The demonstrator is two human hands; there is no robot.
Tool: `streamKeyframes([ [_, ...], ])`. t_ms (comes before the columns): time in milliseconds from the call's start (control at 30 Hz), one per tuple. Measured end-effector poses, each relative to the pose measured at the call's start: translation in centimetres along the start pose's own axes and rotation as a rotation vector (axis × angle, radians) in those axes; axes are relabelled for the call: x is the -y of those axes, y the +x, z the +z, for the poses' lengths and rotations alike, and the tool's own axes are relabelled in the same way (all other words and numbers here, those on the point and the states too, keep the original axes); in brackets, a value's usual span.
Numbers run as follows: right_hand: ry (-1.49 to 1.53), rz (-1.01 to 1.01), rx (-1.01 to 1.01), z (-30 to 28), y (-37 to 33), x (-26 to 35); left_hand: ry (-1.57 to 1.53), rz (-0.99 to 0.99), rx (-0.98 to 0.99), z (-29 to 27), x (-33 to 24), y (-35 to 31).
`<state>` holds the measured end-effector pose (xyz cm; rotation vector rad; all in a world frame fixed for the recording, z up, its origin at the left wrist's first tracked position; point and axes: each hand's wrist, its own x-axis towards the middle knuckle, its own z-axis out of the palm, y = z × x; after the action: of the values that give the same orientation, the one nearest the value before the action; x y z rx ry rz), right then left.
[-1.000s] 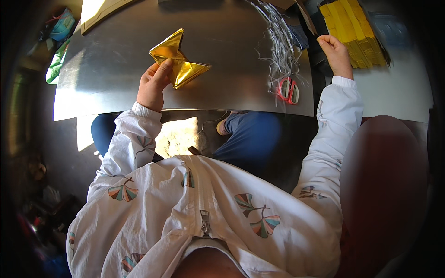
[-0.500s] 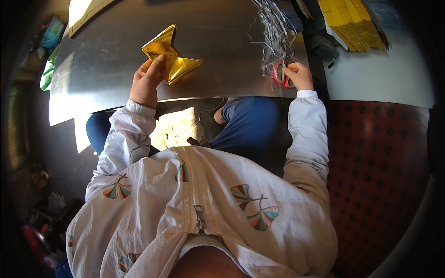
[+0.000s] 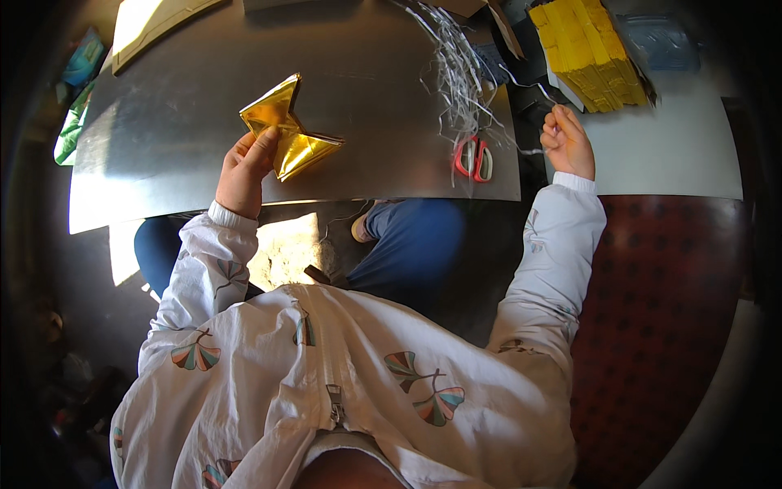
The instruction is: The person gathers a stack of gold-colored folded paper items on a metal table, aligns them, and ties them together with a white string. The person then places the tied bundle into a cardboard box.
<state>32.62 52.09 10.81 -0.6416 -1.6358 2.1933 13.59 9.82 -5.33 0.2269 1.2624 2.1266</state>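
My left hand point(image 3: 244, 173) is closed on a folded gold foil paper bundle point(image 3: 308, 151), pinched at its middle so that both ends fan out like a bow. It is held over the near left part of the metal table point(image 3: 187, 134). Out past the table's right side, my right hand point(image 3: 572, 145) has its fingers closed on a thin white plastic strand point(image 3: 528, 150). This strand trails back toward a tangled bunch of white strands point(image 3: 466, 85) on the table. Red-handled scissors point(image 3: 472, 160) lie just below the bunch, touched by neither hand.
To the right, a stack of yellow paper point(image 3: 588, 53) stands on a pale side table point(image 3: 684, 147). A clear blue plastic container point(image 3: 656, 42) sits behind it. A board point(image 3: 155, 31) lies at the far left, with green and blue bags point(image 3: 75, 130) beyond the left edge.
My right hand has moved right, away from the scissors, drawing a white strand out from the bunch. My left hand still holds the gold foil. The whole view has shifted slightly.
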Motion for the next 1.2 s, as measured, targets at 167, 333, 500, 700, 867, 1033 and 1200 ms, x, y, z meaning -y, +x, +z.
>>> streamKeyframes([
  [167,-0.212,-0.116,0.064,2.6,-1.5,5.1,0.073,-0.013,0.042,0.7,-0.8,-0.1],
  [333,-0.347,-0.14,0.155,8.9,-2.9,6.6,0.137,-0.026,0.084,2.8,-2.4,0.1],
  [500,-0.406,-0.136,0.478,16.2,-3.5,3.1,0.112,-0.012,0.036,5.4,-2.5,0.3],
  [700,-0.525,0.08,0.994,20.4,-4.1,1.2,0.086,-0.096,0.02,5.7,-2.9,-0.2],
  [867,-0.777,-0.118,0.652,22.4,-3.7,-4.2,0.138,-0.038,0.048,6.2,-2.6,-0.4],
  [1033,-0.999,-0.455,0.446,22.1,-4.6,-6.8,0.076,-0.034,0.089,6.3,-2.2,-0.9],
  [1200,-1.055,-0.563,0.418,22.4,-5.5,-7.4,0.164,-0.11,0.12,6.3,-2.5,-1.0],
])
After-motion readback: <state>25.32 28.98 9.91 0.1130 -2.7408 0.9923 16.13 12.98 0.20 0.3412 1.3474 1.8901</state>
